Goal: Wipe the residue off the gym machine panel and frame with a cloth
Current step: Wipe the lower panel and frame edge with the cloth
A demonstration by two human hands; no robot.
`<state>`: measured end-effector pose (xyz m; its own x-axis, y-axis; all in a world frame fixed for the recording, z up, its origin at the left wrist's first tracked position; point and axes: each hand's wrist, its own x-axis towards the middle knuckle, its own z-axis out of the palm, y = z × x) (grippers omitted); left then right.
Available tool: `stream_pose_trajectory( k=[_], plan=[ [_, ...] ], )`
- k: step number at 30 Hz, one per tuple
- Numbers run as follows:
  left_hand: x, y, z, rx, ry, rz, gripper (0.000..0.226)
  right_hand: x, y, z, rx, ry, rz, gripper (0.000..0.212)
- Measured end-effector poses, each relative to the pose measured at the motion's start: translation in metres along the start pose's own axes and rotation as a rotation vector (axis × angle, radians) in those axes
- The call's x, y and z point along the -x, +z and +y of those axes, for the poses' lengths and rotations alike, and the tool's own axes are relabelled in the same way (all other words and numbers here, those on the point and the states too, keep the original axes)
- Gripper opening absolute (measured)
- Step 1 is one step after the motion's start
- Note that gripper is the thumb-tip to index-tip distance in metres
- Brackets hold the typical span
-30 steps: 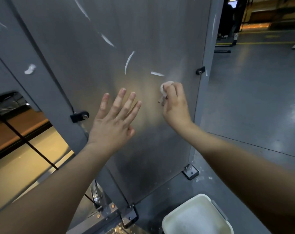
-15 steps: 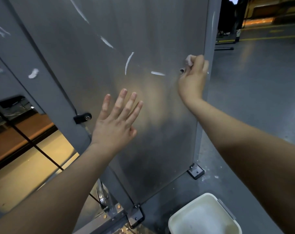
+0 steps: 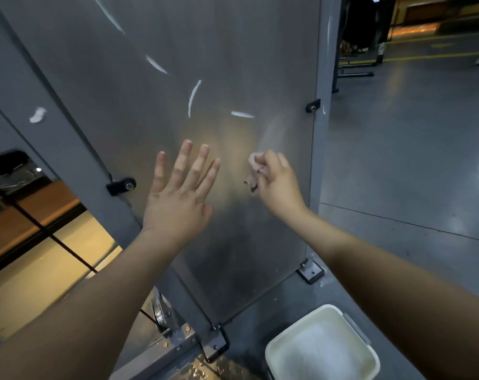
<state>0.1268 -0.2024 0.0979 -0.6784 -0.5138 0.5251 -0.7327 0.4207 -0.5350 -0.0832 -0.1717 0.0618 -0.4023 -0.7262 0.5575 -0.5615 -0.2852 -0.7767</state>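
Left frame post (image 3: 68,138): grey, slanted, carries one white residue blob (image 3: 37,115) on its face; not yet wiped. A black bracket (image 3: 121,185) pins the panel to it at its right edge.

Left hand (image 3: 178,198): fingers spread and straight, gripping nothing, palm facing the panel, low and left of centre. Judged to be bracing the sheet or steadying the body while the other hand works; contact with the metal cannot be confirmed.

Panel (image 3: 205,50): brushed metal sheet, upright, bounded by the two posts. White streaks remain above both hands: a long one at top left (image 3: 109,15), a short diagonal (image 3: 156,64), a curved one (image 3: 193,97) and a short flat one (image 3: 242,114).

Cloth (image 3: 255,171): small, crumpled, pressed to the panel below the flat streak.

Right hand (image 3: 276,185): fist closed on the cloth, wad leading so the fabric meets the metal. A faint smear runs up from it toward the right bracket (image 3: 313,106).

Right frame post (image 3: 322,78): thin streak high on its face (image 3: 328,31); the fist works near this edge, with little sideways room to the right.

Bucket (image 3: 276,349): white, on the floor below the right forearm, clear of the stroke.

Open room: upward and leftward across the panel is unobstructed; judged the next direction.
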Motion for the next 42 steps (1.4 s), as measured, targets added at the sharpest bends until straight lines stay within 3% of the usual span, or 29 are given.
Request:
stream_pose_trajectory(
  k=[3,7,10,13,16,20,24,27,30,32,33,35,37,38,42],
  plan=[
    [0.011,-0.006,0.023,0.276,-0.068,0.024,0.067,0.028,-0.019,0.014,-0.001,0.211,-0.105,0.014],
    [0.047,-0.002,0.073,1.016,-0.398,-0.126,0.038,0.068,-0.03,0.03,-0.12,0.414,-0.263,0.019],
    [0.067,-0.001,0.097,1.495,-0.684,-0.35,0.044,0.089,-0.029,0.033,-0.272,0.437,-0.397,0.014],
    [0.083,0.001,0.111,1.767,-0.696,-0.382,0.046,0.099,-0.031,0.032,-0.344,0.455,-0.536,0.008],
    [0.086,0.006,0.117,1.811,-0.745,-0.376,0.035,0.102,-0.037,0.033,-0.308,0.458,-0.585,0.009],
    [0.082,0.019,0.11,1.871,-0.889,-0.416,0.01,0.094,-0.049,0.031,-0.281,0.496,-0.476,0.014],
    [0.075,0.017,0.102,2.054,-1.062,-0.482,0.019,0.09,-0.051,0.025,-0.411,0.597,-0.448,0.031],
    [0.069,0.012,0.105,2.069,-1.112,-0.531,0.033,0.093,-0.047,0.022,-0.544,0.707,-0.477,0.026],
    [0.067,0.007,0.104,2.114,-1.142,-0.584,0.05,0.098,-0.046,0.024,-0.576,0.761,-0.554,0.007],
    [0.067,0.008,0.1,2.171,-1.15,-0.69,0.062,0.1,-0.047,0.024,-0.623,0.809,-0.595,0.016],
    [0.068,0.008,0.098,2.188,-1.116,-0.74,0.06,0.1,-0.046,0.024,-0.661,0.817,-0.595,0.023],
    [0.07,0.01,0.095,2.202,-1.063,-0.752,0.035,0.101,-0.041,0.027,-0.7,0.83,-0.542,0.04],
    [0.072,0.015,0.096,2.166,-1.105,-0.686,0.01,0.101,-0.035,0.032,-0.611,0.827,-0.469,0.056],
    [0.073,0.017,0.096,2.137,-1.139,-0.658,0.01,0.102,-0.031,0.035,-0.527,0.809,-0.445,0.06],
    [0.07,0.023,0.094,2.135,-1.16,-0.585,0.015,0.107,-0.02,0.043,-0.387,0.731,-0.454,0.045]
  ],
)
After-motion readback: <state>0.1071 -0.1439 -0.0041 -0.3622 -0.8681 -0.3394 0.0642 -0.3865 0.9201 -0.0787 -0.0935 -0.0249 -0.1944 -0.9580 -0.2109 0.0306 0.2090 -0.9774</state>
